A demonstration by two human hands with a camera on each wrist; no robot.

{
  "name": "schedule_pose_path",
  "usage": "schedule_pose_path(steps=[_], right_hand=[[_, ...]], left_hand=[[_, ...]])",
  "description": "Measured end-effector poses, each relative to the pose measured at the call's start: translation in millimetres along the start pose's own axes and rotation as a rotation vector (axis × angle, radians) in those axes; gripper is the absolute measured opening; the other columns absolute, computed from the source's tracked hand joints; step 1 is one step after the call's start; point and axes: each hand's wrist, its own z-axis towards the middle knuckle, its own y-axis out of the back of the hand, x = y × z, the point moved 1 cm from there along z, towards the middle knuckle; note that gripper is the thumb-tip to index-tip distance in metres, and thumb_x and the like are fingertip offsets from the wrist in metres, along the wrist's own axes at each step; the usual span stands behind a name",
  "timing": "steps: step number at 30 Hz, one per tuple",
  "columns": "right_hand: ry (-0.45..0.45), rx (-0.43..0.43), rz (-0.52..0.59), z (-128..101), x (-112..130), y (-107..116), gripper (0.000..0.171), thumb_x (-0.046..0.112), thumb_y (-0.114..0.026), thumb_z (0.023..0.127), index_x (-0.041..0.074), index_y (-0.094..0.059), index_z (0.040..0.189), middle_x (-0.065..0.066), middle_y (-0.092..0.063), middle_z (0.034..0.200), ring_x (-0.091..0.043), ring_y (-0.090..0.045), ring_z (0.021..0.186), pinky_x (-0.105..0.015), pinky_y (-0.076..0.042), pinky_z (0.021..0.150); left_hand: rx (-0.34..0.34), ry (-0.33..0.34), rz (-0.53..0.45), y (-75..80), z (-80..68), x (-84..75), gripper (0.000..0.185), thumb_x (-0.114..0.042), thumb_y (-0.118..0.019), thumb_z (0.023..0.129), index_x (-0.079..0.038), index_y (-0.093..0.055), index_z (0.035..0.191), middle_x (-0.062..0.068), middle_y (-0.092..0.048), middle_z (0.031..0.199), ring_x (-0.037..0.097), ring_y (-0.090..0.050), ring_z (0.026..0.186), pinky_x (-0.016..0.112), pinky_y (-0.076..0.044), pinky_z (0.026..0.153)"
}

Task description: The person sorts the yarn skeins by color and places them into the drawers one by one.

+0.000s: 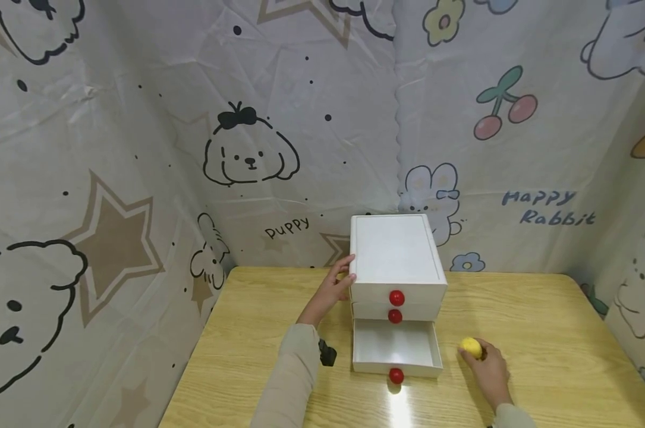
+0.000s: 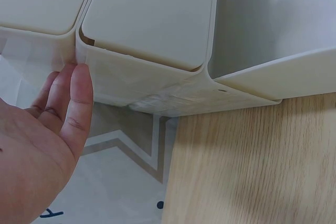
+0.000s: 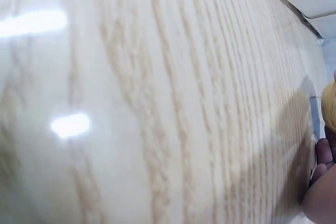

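Note:
A white cabinet point(image 1: 392, 249) with three drawers and red round knobs stands on the table. Its bottom drawer point(image 1: 397, 345) is pulled out, and nothing shows inside. The upper two drawers are closed. My left hand point(image 1: 334, 288) rests against the cabinet's left side; in the left wrist view its fingers point(image 2: 79, 98) are nearly straight on the side wall. To the right of the pulled-out drawer, my right hand point(image 1: 490, 370) grips a small round yellow ball point(image 1: 470, 347) between thumb and fingers. Only part of that ball point(image 3: 329, 107) shows at the right wrist view's edge.
The light wood table point(image 1: 557, 333) extends to both sides of the cabinet. A printed cloth point(image 1: 322, 148) hangs behind and at the sides. A small black object point(image 1: 327, 353) shows beside the left sleeve point(image 1: 292, 371).

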Motion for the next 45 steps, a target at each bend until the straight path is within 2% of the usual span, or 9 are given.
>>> schedule_pose_path(steps=[4, 7, 9, 11, 16, 21, 30, 36, 45], right_hand=[[0.016, 0.008, 0.031, -2.0, 0.6, -0.1, 0.066, 0.027, -0.059, 0.095, -0.016, -0.034, 0.139, -0.039, -0.041, 0.133, -0.051, -0.047, 0.121, -0.051, -0.046, 0.099], [0.013, -0.002, 0.058, -4.3, 1.7, 0.7, 0.068, 0.027, -0.062, 0.094, -0.016, -0.033, 0.139, -0.037, -0.043, 0.131, -0.048, -0.049, 0.119, -0.031, -0.051, 0.089], [0.003, -0.002, 0.075, -6.3, 2.7, 1.6, 0.07, 0.028, -0.063, 0.094, -0.015, -0.031, 0.14, -0.034, -0.044, 0.13, -0.043, -0.05, 0.116, -0.017, -0.047, 0.079], [-0.001, -0.002, 0.093, -7.9, 3.8, 2.7, 0.071, 0.027, -0.063, 0.094, -0.014, -0.029, 0.14, -0.033, -0.044, 0.13, -0.039, -0.05, 0.113, -0.01, -0.041, 0.072], [0.012, -0.021, 0.095, -10.9, 7.5, 4.4, 0.069, 0.025, -0.065, 0.093, -0.012, -0.03, 0.139, -0.031, -0.044, 0.129, -0.038, -0.049, 0.111, -0.011, -0.04, 0.071], [0.047, -0.07, 0.096, -14.3, 13.5, 4.1, 0.063, 0.019, -0.067, 0.091, -0.012, -0.036, 0.136, -0.03, -0.047, 0.126, -0.037, -0.048, 0.111, -0.01, -0.038, 0.072], [0.071, -0.011, 0.125, -22.7, 28.9, 5.6, 0.066, 0.025, -0.064, 0.094, -0.008, -0.03, 0.14, -0.026, -0.042, 0.13, -0.036, -0.041, 0.116, -0.011, -0.041, 0.071], [0.084, -0.04, 0.148, -28.1, 36.4, 7.7, 0.062, 0.022, -0.065, 0.093, -0.005, -0.031, 0.137, -0.021, -0.042, 0.129, -0.03, -0.041, 0.114, -0.013, -0.041, 0.071], [0.058, -0.027, 0.152, -36.5, 52.3, 13.2, 0.065, 0.029, -0.066, 0.092, -0.003, -0.032, 0.138, -0.021, -0.043, 0.129, -0.029, -0.042, 0.111, -0.019, -0.039, 0.071]], left_hand=[[0.01, 0.002, 0.007, 0.3, 0.0, -0.7, 0.052, -0.035, -0.049, 0.101, -0.039, -0.029, 0.149, 0.012, -0.031, 0.147, 0.024, -0.045, 0.103, 0.056, -0.046, 0.093], [0.017, 0.003, 0.001, 0.6, 1.0, -0.9, 0.053, -0.032, -0.049, 0.102, -0.035, -0.028, 0.15, 0.014, -0.031, 0.148, 0.027, -0.045, 0.103, 0.058, -0.045, 0.093], [0.015, 0.004, -0.003, 0.5, 0.9, -1.1, 0.053, -0.032, -0.049, 0.102, -0.036, -0.029, 0.15, 0.014, -0.03, 0.148, 0.026, -0.045, 0.103, 0.06, -0.044, 0.094], [0.006, 0.007, -0.002, 0.0, 0.4, -1.0, 0.052, -0.034, -0.05, 0.101, -0.039, -0.029, 0.149, 0.013, -0.031, 0.149, 0.024, -0.044, 0.101, 0.06, -0.044, 0.094], [-0.011, 0.013, 0.004, -0.7, -1.0, -1.9, 0.051, -0.039, -0.05, 0.1, -0.046, -0.03, 0.146, 0.009, -0.031, 0.149, 0.019, -0.043, 0.099, 0.058, -0.046, 0.093], [0.007, 0.006, 0.005, -1.0, 0.7, 0.6, 0.053, -0.034, -0.048, 0.102, -0.038, -0.026, 0.15, 0.013, -0.03, 0.148, 0.019, -0.042, 0.097, 0.057, -0.046, 0.091], [0.0, -0.007, 0.035, -1.0, 0.5, 0.6, 0.052, -0.036, -0.047, 0.102, -0.04, -0.027, 0.15, 0.011, -0.032, 0.146, 0.018, -0.042, 0.095, 0.049, -0.049, 0.086], [-0.003, -0.012, 0.018, -1.0, -0.8, -0.2, 0.052, -0.039, -0.048, 0.101, -0.042, -0.028, 0.149, 0.011, -0.032, 0.146, 0.018, -0.042, 0.096, 0.056, -0.047, 0.09], [-0.004, -0.015, 0.009, -1.2, -0.3, 0.6, 0.052, -0.04, -0.048, 0.1, -0.043, -0.029, 0.148, 0.011, -0.033, 0.145, 0.019, -0.043, 0.099, 0.053, -0.048, 0.089]])
